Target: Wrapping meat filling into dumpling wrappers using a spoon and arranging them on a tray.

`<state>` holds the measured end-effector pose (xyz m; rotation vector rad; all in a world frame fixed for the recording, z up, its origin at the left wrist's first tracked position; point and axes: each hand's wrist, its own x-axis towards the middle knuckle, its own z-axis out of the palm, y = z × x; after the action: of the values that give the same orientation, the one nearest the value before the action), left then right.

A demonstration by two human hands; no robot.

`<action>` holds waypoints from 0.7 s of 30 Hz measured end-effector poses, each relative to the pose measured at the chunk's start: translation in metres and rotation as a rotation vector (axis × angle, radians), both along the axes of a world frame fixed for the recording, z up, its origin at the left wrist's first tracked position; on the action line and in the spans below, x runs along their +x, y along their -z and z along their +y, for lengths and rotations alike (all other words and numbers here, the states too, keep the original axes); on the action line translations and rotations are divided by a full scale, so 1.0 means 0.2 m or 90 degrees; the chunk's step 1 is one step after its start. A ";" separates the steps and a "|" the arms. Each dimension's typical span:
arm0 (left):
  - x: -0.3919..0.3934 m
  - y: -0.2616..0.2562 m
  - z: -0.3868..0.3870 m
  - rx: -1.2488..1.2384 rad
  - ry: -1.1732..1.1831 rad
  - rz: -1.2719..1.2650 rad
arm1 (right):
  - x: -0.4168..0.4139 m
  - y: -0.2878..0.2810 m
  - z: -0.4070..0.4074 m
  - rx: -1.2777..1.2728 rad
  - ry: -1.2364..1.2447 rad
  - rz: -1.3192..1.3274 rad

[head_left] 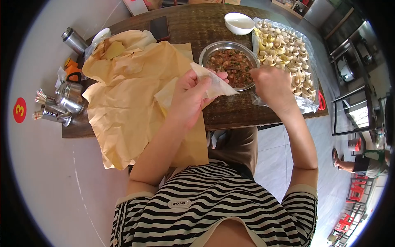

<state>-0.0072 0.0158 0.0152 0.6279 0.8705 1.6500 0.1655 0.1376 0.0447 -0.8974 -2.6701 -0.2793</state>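
Note:
My left hand holds a thin, pale dough wrapper at the near left side of a round metal bowl. Chopped meat filling with green bits lies in that bowl. Over the bowl's right rim, my right hand grips a utensil, probably a spoon, whose far end rests in the filling. Folded dumplings stand in rows on clear plastic at the right. More pale wrappers lie on the brown paper, beside my left forearm.
A white bowl stands beyond the metal bowl. A dark phone lies behind the paper. At the left are a metal kettle, a steel flask and utensil holders. Red-handled scissors lie near the right edge. A person is farther right.

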 end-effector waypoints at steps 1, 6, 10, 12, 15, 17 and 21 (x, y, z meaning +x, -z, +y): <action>0.00 0.00 0.00 -0.007 -0.001 0.026 | 0.00 0.01 0.00 0.015 0.001 -0.030; -0.02 0.01 0.01 -0.037 -0.058 0.091 | 0.08 -0.11 -0.08 0.013 -0.001 0.119; 0.00 0.04 0.03 0.027 -0.044 0.202 | 0.07 -0.13 -0.16 -0.309 -0.064 0.357; 0.02 0.05 0.05 0.080 -0.014 0.229 | 0.06 -0.08 -0.16 -0.212 -0.108 0.339; 0.02 0.01 0.04 0.066 0.000 0.215 | 0.08 -0.03 -0.13 -0.277 -0.064 0.403; 0.04 -0.02 0.02 0.061 -0.002 0.100 | 0.09 0.02 -0.12 -0.297 -0.014 0.444; 0.12 -0.05 0.04 0.090 -0.026 -0.003 | -0.06 0.09 -0.31 -0.769 -0.044 0.862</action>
<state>0.0160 0.0244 0.0244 0.7067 0.7714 1.7605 0.1543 0.0765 0.0265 -0.7399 -1.3228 1.5054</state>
